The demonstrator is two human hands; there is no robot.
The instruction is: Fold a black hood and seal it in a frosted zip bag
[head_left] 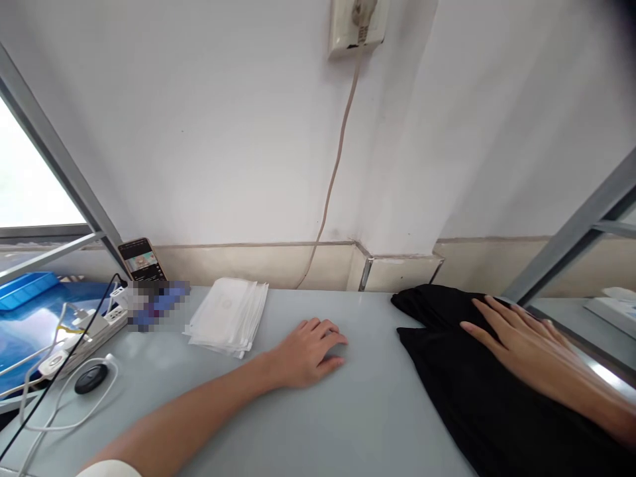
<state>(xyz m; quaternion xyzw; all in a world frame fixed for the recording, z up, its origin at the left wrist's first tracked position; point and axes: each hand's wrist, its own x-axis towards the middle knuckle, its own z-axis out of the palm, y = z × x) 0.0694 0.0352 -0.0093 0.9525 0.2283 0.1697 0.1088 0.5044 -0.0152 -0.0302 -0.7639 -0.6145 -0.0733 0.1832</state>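
My left hand (311, 351) rests on the grey tabletop (318, 424), fingers loosely curved and apart, holding nothing. At the right, my right hand (517, 334) lies flat on a black cloth item (462, 377), with its fingers stretched out. The cloth looks like a folded garment; its exact kind I cannot tell, and part of it is hidden under my hand and forearm. Left of my left hand sits a stack of thin, translucent white zip bags (226, 315), not touched by either hand.
A phone (142, 260) leans upright at the back left. Near it are a power strip (114, 318), white cables, a black round object (91, 378) and a blue tray (27, 289). A cord (334, 175) hangs from a wall socket (358, 26). Metal frame bars (576, 225) slant up at both sides.
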